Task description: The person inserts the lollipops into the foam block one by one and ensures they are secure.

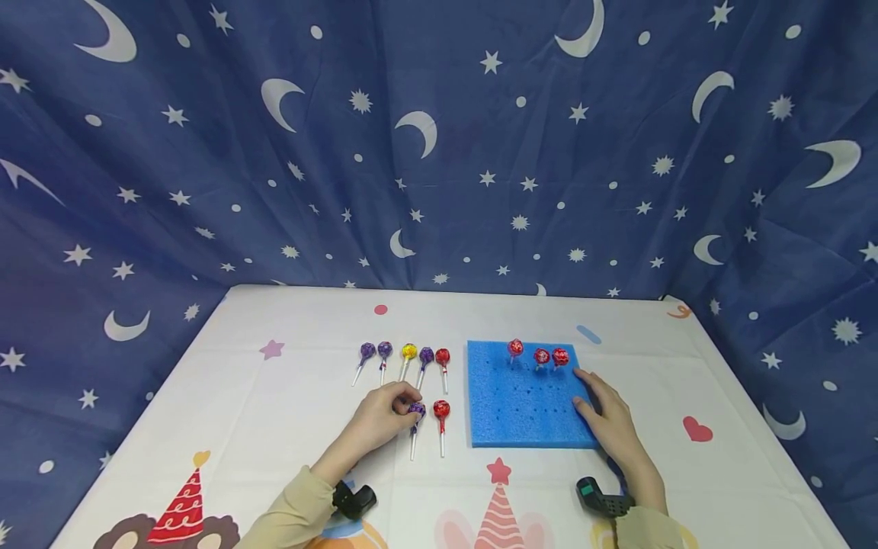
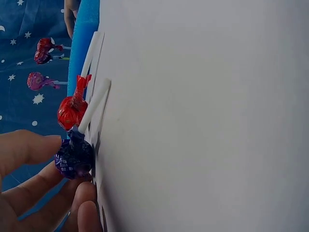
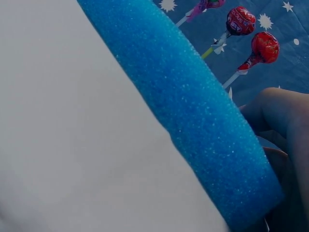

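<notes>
My left hand (image 1: 401,406) pinches the head of a purple lollipop (image 1: 416,410) that lies on the table, stick toward me. The left wrist view shows thumb and fingers (image 2: 29,150) closing round that purple head (image 2: 73,157). Right of it lies a red lollipop (image 1: 441,409) (image 2: 71,112). A row of several purple, yellow and red lollipops (image 1: 408,351) lies just beyond. My right hand (image 1: 604,408) rests flat on the right edge of a blue foam board (image 1: 521,396) (image 3: 193,111), fingers straight. Three red lollipops (image 1: 541,356) (image 3: 264,47) stand in holes along the board's far edge.
A white printed tablecloth (image 1: 274,396) covers the table, whose far edge meets a blue moon-and-star curtain (image 1: 439,152). The foam board shows several unfilled holes. Black wrist camera mounts (image 1: 353,499) sit on both forearms near the table's front edge.
</notes>
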Demonstrator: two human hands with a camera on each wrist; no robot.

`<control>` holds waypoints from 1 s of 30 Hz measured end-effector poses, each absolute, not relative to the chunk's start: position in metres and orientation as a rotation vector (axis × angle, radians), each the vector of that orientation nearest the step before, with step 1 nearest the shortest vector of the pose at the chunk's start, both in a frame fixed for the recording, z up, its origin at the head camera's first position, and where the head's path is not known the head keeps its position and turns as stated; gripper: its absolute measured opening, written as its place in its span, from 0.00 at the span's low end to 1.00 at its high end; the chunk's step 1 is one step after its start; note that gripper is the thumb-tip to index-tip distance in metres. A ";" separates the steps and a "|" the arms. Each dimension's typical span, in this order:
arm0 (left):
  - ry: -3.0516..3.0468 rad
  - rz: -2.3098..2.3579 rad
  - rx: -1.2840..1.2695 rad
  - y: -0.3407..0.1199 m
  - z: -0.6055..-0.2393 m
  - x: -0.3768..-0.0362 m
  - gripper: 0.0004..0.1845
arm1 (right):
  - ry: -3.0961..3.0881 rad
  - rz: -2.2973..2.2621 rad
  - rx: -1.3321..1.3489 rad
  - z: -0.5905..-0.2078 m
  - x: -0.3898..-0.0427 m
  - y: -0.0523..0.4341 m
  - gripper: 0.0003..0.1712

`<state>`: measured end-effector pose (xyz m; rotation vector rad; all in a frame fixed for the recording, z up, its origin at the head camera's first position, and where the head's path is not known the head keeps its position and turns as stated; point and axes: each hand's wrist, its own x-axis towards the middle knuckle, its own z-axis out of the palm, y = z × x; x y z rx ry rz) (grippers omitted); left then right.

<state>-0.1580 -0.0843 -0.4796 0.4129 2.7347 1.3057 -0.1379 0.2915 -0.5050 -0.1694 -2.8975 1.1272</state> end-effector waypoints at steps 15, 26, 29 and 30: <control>2.707 1.288 0.455 -0.083 -0.478 -0.159 0.10 | -2.900 1.121 -0.167 -0.504 -0.138 0.291 0.32; 2.737 1.224 0.505 -0.082 -0.477 -0.161 0.11 | -2.889 1.116 -0.162 -0.504 -0.138 0.292 0.32; 2.743 1.216 0.506 -0.082 -0.477 -0.161 0.10 | -2.894 1.119 -0.162 -0.505 -0.138 0.292 0.32; 2.744 1.216 0.508 -0.082 -0.477 -0.161 0.10 | -2.893 1.120 -0.161 -0.505 -0.138 0.292 0.32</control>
